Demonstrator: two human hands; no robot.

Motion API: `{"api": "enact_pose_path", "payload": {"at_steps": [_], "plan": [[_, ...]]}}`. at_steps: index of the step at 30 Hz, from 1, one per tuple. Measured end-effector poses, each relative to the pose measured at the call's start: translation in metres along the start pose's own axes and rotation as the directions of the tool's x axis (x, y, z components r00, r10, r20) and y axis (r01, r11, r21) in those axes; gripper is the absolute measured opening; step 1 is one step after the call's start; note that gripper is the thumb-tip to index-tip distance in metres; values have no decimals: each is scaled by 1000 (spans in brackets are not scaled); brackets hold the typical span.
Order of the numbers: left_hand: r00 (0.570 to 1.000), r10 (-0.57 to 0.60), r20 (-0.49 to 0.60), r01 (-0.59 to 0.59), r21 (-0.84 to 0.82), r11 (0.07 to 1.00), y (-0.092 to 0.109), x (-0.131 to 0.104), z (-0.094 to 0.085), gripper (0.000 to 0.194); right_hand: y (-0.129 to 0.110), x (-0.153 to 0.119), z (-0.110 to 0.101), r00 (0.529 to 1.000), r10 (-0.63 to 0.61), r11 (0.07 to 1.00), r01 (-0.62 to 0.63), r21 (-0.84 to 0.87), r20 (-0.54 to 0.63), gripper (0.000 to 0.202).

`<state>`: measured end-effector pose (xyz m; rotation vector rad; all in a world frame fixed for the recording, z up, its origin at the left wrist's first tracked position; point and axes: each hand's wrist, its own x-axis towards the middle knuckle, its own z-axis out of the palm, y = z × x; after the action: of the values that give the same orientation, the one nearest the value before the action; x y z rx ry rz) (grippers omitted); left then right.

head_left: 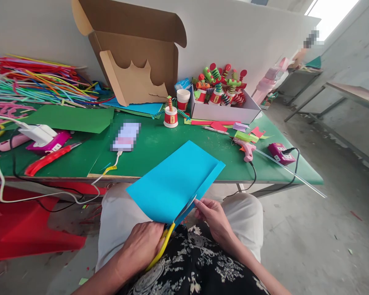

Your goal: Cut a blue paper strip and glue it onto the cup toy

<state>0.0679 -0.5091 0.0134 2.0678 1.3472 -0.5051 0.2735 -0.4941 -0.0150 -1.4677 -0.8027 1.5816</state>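
Note:
A sheet of bright blue paper (175,180) reaches from my lap over the table's front edge, with a narrow strip along its right side partly cut from the rest. My left hand (141,241) is closed around yellow-handled scissors (165,248); their blades lie along the cut, pointing away from me. Between thumb and fingers, my right hand (213,219) pinches the paper's right edge close to the blade tips. Some left fingers are hidden behind the handle and paper.
On the green table (160,153) lie a phone (126,136), a pink glue gun (246,148), red pliers (49,159) and a power block (279,153). Behind stand a paper-cup figure (171,117), a white box (223,112) of similar figures and an open cardboard box (135,45).

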Motion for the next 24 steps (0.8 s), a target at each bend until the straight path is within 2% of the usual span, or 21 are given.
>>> {"api": "enact_pose_path", "payload": {"at_steps": [14,24], "plan": [[999,10,43,-11,12,1000,1,2,1,28,-1,-1,0,1000,-1,1000,1,11,6,50],[1000,6,11,-6,5,1000,0,2,3,25,0,-1,-1,1000,2,1000,-3,30,16,50]]}}
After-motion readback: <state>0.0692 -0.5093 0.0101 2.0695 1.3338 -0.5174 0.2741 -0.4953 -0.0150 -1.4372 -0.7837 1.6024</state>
